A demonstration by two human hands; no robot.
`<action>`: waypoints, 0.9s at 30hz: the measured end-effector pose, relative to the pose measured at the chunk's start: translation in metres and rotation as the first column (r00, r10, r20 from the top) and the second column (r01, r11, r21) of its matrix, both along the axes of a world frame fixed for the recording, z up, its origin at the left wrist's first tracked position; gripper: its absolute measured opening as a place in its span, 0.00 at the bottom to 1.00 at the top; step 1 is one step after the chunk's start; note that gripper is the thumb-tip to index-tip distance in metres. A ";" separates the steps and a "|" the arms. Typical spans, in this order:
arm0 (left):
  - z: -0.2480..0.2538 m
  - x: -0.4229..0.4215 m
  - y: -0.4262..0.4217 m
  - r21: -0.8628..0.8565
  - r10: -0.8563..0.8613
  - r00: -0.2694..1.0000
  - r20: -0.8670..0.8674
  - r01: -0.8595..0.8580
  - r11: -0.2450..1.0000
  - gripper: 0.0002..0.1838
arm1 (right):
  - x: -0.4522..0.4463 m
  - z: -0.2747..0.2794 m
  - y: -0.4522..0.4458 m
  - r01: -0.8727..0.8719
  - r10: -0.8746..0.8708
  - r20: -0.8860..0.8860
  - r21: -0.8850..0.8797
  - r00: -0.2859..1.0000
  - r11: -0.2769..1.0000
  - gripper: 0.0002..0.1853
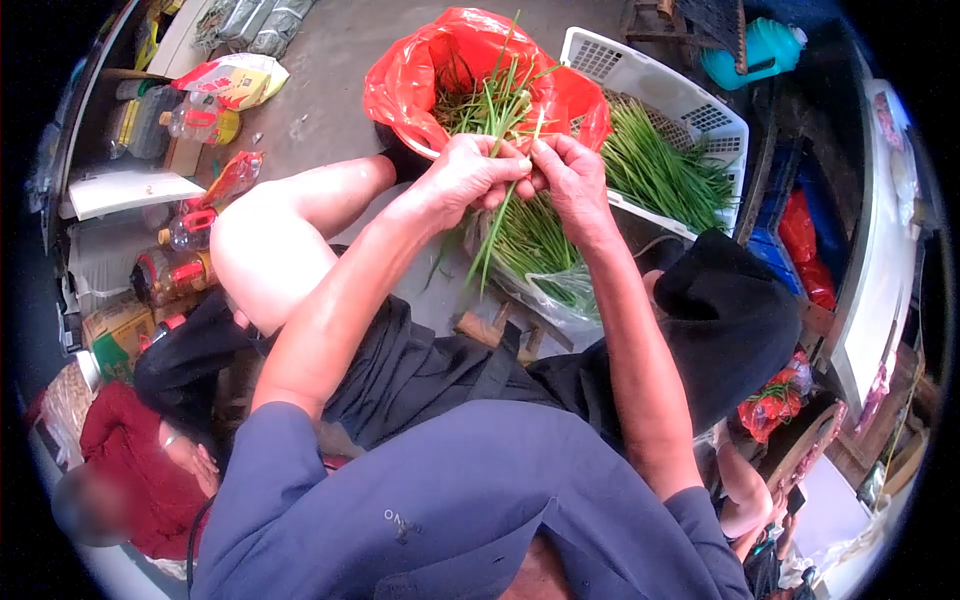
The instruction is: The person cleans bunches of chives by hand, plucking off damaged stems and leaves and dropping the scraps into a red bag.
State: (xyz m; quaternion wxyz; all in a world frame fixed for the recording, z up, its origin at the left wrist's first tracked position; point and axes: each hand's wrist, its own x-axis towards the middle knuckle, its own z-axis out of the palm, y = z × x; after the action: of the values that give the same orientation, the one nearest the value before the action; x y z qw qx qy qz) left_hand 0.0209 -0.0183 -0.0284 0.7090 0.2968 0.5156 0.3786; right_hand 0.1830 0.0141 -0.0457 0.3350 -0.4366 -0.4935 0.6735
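My left hand is closed around a small bunch of long green chives, whose stalks stick out above and below the fingers. Close beside it, my right hand pinches a thin chive stalk at the fingertips, and the two thumbs nearly meet. Both hands are just over the near rim of a bin lined with a red plastic bag, which has loose greens and trimmings inside. Under my hands lies a clear plastic bag full of more chives, partly hidden by my right wrist.
Right of the bin, a white plastic crate holds chives. Bottles and a cardboard box line the left side. A teal jug stands back right. People sit at lower left and lower right.
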 end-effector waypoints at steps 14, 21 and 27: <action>-0.006 -0.009 0.005 -0.064 -0.090 0.965 0.247 0.109 0.992 0.09 | 0.005 -0.005 0.004 -0.025 0.026 -0.035 0.026 0.999 0.999 0.13; -0.005 -0.007 0.003 -0.083 -0.049 0.974 0.223 0.069 0.994 0.09 | 0.003 -0.004 0.006 0.029 -0.030 -0.059 -0.030 0.998 0.999 0.12; -0.008 -0.004 0.003 -0.037 -0.011 0.992 0.126 0.016 0.999 0.08 | 0.002 0.004 0.004 -0.047 0.047 -0.001 -0.032 0.999 0.998 0.11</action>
State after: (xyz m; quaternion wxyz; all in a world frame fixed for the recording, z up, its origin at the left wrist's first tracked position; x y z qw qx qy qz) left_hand 0.0169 -0.0153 -0.0363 0.7479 0.2625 0.4752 0.3821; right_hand 0.1847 0.0177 -0.0415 0.3119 -0.4304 -0.4927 0.6890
